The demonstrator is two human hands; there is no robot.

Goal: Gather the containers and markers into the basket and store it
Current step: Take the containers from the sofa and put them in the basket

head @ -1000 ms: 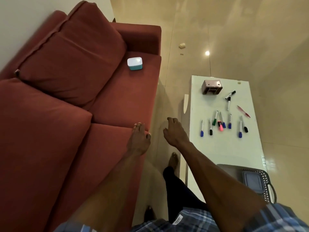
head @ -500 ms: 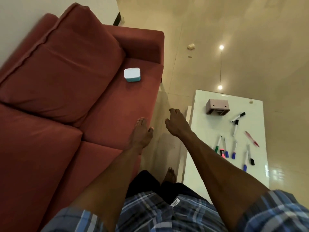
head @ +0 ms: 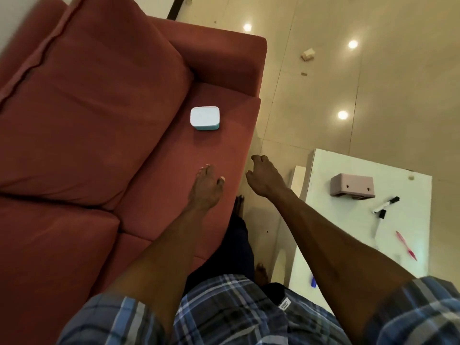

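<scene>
A small white-lidded teal container (head: pixel 205 118) lies on the red sofa seat (head: pixel 174 158) near the armrest. My left hand (head: pixel 206 186) hovers over the seat below it, fingers relaxed and empty. My right hand (head: pixel 265 176) reaches forward beside the sofa's front edge, fingers loose, holding nothing. On the white table (head: pixel 348 230) at right sit a pink container (head: pixel 352 188), black markers (head: pixel 385 205), a pink pen (head: pixel 406 248) and a blue marker tip (head: pixel 313 281). The basket is out of view.
The sofa's back cushions (head: pixel 99 100) fill the left side. A glossy tiled floor (head: pixel 348 95) stretches beyond, with a small beige scrap (head: pixel 308 54) on it. A narrow gap runs between sofa and table, where my legs stand.
The view has moved closer to the sofa and the teal container. Both hands have advanced toward it. The basket and most markers have slid out of frame.
</scene>
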